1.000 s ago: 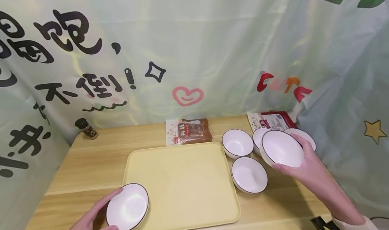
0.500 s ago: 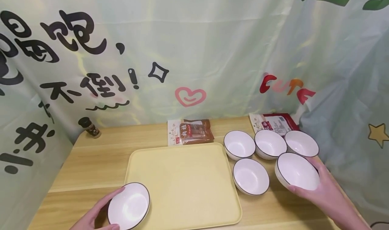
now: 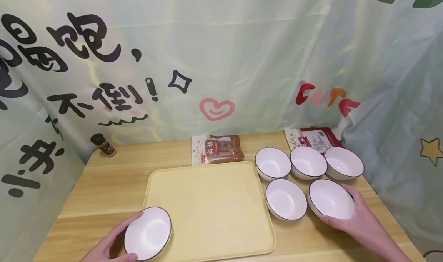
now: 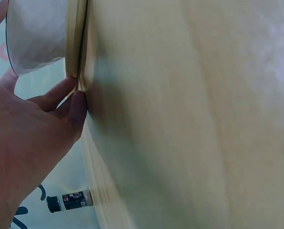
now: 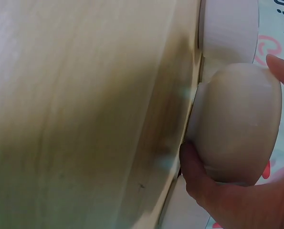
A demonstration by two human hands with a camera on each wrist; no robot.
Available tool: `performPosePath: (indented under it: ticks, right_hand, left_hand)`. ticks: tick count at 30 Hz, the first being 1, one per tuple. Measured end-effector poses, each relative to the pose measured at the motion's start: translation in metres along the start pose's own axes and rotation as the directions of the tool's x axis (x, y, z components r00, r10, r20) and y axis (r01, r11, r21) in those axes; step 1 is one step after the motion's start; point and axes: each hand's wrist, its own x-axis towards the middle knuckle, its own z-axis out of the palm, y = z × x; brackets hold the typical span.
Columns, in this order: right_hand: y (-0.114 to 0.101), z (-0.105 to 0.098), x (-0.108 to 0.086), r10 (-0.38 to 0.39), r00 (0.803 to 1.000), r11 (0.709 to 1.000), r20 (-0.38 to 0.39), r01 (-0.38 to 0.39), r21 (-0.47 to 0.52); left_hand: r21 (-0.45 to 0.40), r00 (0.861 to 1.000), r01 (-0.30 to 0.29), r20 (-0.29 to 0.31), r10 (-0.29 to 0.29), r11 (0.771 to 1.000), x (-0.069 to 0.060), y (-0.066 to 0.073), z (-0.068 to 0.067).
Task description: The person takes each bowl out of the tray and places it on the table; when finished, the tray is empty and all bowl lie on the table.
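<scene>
At the front left corner of the yellow tray, my left hand holds a white bowl with a dark rim by its side. The left wrist view has some of those fingers low, at the tray's edge. My right hand grips another white bowl, thumb at the near rim and fingers on the far right side. In the right wrist view this bowl is upright, its base at the tabletop, one finger near the foot. Immediately left of it stands a similar bowl.
Three more white bowls, a left one, a middle one and a right one, form a row behind. Along the back lie a brown spice packet and a red one. A small dark-capped jar stands back left. Printed cloth surrounds the table.
My right hand has carried its bowl down and toward me, from over the back row to the front row, then slightly left beside the neighbouring bowl. The left hand keeps its hold.
</scene>
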Motion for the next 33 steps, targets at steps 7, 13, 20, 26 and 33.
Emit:
performPosePath:
  ticks: [7,13,20,26,33]
  right_hand:
    - [-0.001,0.003,0.001,-0.002,1.000,1.000,0.016,0.002,0.007]
    - [-0.002,0.004,0.003,-0.013,1.000,1.000,0.023,0.012,0.004]
    - [0.001,0.003,0.006,-0.035,0.999,0.999,0.042,0.035,0.008]
    - [0.004,0.002,0.007,-0.046,0.997,0.999,0.065,0.045,0.019]
    - [0.005,0.005,0.008,-0.053,0.996,0.997,0.072,0.049,0.057]
  left_hand:
    - [0.045,0.993,-0.111,-0.024,0.112,0.993,0.000,-0.008,0.002]
    - [0.068,0.991,-0.131,-0.031,0.133,0.989,0.000,-0.009,0.003]
    - [0.089,0.977,-0.204,-0.039,0.208,0.975,-0.001,-0.013,0.003]
    - [0.084,0.987,-0.156,-0.037,0.159,0.984,-0.001,-0.012,0.003]
    - [-0.007,1.000,0.031,0.000,-0.031,1.000,0.000,-0.008,-0.001]
